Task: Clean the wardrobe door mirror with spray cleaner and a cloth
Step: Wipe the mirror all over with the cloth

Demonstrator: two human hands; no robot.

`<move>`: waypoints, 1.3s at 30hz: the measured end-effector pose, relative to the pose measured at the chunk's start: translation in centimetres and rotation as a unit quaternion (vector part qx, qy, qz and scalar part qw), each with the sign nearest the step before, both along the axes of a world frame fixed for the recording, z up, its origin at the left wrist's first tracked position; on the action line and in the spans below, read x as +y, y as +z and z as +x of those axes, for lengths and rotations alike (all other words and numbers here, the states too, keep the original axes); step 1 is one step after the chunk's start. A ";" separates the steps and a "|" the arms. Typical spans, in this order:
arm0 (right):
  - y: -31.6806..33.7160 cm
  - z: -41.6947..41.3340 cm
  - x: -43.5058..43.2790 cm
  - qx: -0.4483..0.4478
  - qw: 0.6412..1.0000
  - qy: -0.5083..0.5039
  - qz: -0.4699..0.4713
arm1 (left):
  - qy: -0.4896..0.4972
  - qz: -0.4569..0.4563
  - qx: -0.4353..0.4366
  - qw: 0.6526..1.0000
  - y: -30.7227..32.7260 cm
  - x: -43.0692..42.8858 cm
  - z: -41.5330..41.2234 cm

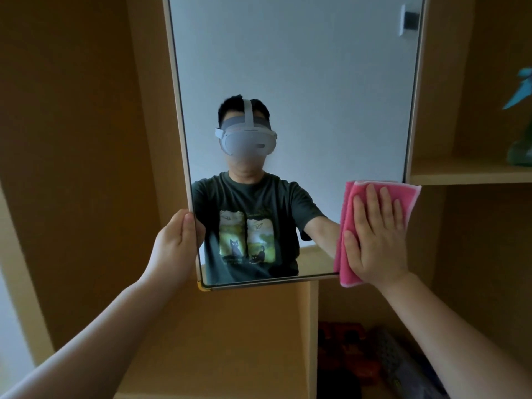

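The wardrobe door mirror (pixel 302 82) fills the centre of the view in a pale frame, and a person wearing a headset is reflected in it. My left hand (pixel 175 243) grips the mirror's left edge near its lower corner, thumb on the glass side. My right hand (pixel 377 237) lies flat with straight fingers on a folded pink cloth (pixel 349 226) and presses it against the mirror's lower right corner. The cloth covers that corner and sticks out past the frame. No spray cleaner is in view.
Wooden wardrobe panels (pixel 86 139) surround the door. A shelf (pixel 466 171) at the right carries a green vase with a teal plant (pixel 521 145). Dark, blurred items (pixel 374 361) lie in the lower right compartment.
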State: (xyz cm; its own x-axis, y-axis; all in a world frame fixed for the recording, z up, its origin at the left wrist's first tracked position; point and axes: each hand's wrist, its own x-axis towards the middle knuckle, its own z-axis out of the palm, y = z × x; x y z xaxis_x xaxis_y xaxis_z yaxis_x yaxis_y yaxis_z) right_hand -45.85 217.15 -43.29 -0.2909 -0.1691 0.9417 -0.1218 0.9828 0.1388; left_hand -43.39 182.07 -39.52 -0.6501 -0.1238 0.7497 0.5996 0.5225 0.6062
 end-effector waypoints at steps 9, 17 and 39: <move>0.7 0.4 -7.9 -0.009 0.997 0.053 0.058 | -0.009 0.005 -0.014 1.000 -0.1 -0.2 -0.2; 0.2 0.3 -17.8 0.023 0.992 0.079 0.094 | -0.036 0.006 -0.043 0.998 0.4 -0.1 0.6; 6.3 2.0 -18.8 0.089 0.941 0.311 0.101 | -0.072 0.040 -0.088 0.993 3.1 -1.8 1.2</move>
State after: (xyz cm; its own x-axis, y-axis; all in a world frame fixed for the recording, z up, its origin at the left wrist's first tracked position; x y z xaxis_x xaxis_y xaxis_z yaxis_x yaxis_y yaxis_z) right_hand -43.87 198.40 -37.00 0.0830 -0.4348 0.8967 -0.6211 0.6811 0.3877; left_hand -42.20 180.28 -36.41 -0.7849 -0.0754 0.6150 0.5462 0.3843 0.7442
